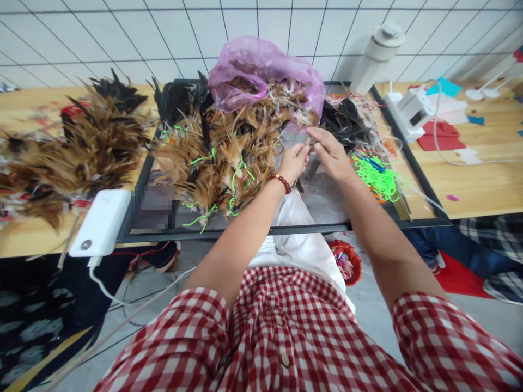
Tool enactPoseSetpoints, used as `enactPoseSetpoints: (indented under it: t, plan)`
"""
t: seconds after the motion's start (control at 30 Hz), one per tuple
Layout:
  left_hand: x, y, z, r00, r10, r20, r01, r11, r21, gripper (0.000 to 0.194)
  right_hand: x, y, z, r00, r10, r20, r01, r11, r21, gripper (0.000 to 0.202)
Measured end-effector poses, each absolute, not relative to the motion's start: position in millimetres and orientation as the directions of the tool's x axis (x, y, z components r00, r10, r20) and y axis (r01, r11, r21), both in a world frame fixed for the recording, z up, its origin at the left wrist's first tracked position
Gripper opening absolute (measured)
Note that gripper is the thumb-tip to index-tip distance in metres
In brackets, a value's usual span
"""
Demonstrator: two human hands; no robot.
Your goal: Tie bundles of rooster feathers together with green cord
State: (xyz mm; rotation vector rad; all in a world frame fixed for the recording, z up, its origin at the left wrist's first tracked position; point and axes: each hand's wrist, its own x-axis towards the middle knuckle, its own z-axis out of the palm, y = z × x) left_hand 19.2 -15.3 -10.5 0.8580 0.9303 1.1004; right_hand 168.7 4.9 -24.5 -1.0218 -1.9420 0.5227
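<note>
Brown feather bundles (229,128), some with green ties (203,159), heap across a black-framed tray (327,198); they look light, soft and easily crumpled, best taken by the quill ends. Just right of the heap, a worker's left hand (294,162) pinches a small pale tuft (310,142). The right hand (332,155) curves against it, its grip unclear, near black feathers (345,124) and loose neon cord (379,182).

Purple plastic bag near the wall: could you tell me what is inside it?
Brown feathers show in the open mouth of the purple plastic bag and spill out in front. What lies deeper cannot be seen, covered by the crumpled plastic and these feathers.
</note>
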Motion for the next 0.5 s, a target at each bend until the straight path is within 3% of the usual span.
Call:
enactPoseSetpoints:
  t: [0.5]
  plan:
    - [20.9,-14.2,-10.8,0.143,0.968,-0.205,-0.327,0.242,0.914,0.028,172.5,5.0,-24.1,-0.330,0.818,0.470,0.473,0.575,-0.668,0.064]
